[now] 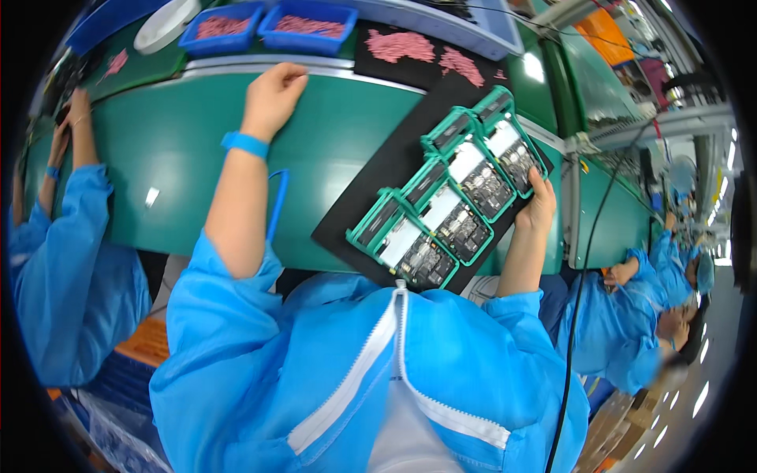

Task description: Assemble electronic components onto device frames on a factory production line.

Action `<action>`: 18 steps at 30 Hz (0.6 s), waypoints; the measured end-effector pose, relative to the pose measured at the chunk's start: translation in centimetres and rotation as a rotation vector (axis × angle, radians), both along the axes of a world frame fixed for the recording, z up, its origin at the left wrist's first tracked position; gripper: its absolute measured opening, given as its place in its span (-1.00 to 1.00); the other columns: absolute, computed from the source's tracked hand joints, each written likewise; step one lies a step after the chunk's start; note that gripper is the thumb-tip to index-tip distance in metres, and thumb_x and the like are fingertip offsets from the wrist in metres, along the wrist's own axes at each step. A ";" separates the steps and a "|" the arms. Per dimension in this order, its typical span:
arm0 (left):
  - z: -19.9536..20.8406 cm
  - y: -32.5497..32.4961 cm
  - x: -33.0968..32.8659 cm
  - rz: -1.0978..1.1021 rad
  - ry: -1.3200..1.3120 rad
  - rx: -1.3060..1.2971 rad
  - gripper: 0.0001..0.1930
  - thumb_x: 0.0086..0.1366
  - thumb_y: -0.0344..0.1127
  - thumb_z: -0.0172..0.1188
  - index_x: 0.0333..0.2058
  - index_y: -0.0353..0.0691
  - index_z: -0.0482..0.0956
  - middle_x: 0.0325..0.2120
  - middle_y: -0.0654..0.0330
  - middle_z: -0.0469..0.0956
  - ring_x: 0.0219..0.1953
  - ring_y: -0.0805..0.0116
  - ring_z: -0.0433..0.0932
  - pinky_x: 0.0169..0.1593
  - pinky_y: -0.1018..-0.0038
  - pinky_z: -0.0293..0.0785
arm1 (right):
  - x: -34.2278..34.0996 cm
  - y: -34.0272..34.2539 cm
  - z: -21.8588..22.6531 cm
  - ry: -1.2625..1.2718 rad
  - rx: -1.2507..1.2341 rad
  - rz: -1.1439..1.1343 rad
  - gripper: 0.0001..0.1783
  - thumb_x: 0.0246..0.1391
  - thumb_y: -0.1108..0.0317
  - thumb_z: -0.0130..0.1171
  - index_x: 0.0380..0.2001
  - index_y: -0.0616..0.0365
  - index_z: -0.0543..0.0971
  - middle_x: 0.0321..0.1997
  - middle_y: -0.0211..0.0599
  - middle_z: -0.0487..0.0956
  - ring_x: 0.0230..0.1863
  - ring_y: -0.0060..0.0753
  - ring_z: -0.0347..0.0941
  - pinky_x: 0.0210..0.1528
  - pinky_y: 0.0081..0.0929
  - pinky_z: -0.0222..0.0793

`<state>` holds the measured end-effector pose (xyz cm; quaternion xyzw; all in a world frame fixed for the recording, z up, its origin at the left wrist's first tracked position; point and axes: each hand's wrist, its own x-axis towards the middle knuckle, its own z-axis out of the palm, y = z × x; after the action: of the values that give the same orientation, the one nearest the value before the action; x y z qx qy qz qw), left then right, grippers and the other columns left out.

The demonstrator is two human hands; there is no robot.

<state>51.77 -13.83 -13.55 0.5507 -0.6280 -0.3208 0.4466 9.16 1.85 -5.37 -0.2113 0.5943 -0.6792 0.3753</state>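
Four-cornered green plastic frames [493,229], joined in a stepped row, lie aslant on a black mat [347,229] at the right of the workbench. Each holds a device with an exposed dark circuit board [464,230] and a white rectangular part. My right hand [538,206] grips the row's right end, thumb on top of the frame edge and the other fingers mostly hidden. My left hand [272,98] is over the far side of the green bench, away from the frames. Its fingers are curled closed, and whatever they may hold is hidden. A blue wrist strap [245,143] circles that wrist.
Two blue bins [309,41] of small pink pieces stand at the back, beside a white round container [165,25]. Loose pink pieces [400,46] lie on a dark surface behind the mat. Co-workers in blue sit left [71,260] and right [615,315]. A black cable [582,276] hangs at right.
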 end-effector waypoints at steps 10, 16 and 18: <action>-10.6 -0.3 17.2 -0.034 0.137 0.076 -0.80 0.23 -0.38 0.19 -0.19 -0.30 0.58 -0.37 0.25 0.60 -0.34 0.53 0.52 -0.20 0.58 0.46 | -2.6 9.2 -0.7 0.130 -0.200 -0.621 -0.76 -0.09 0.54 0.29 -0.28 0.30 0.56 -0.26 -0.23 0.60 -0.28 -0.27 0.54 -0.21 -0.34 0.48; -11.5 -1.7 21.7 -0.085 0.207 0.028 -0.81 0.26 -0.40 0.16 -0.16 -0.31 0.56 -0.36 0.32 0.56 -0.34 0.60 0.46 -0.21 0.63 0.42 | -3.6 10.8 -3.7 0.401 -0.154 -0.988 -0.73 -0.20 0.57 0.37 -0.33 0.33 0.59 -0.31 -0.24 0.61 -0.36 -0.37 0.49 -0.28 -0.43 0.41; -10.8 -1.9 21.0 -0.081 0.194 0.007 -0.81 0.26 -0.40 0.15 -0.17 -0.32 0.56 -0.37 0.33 0.54 -0.35 0.61 0.45 -0.22 0.64 0.41 | -4.9 11.7 -4.9 0.393 -0.136 -1.054 -0.73 -0.18 0.53 0.38 -0.33 0.37 0.59 -0.31 -0.25 0.61 -0.37 -0.40 0.48 -0.29 -0.44 0.38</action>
<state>72.73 -15.78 -24.37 0.4926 -0.6024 -0.3928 0.4901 4.21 13.59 -10.29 -0.0324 0.6329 -0.7595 -0.1468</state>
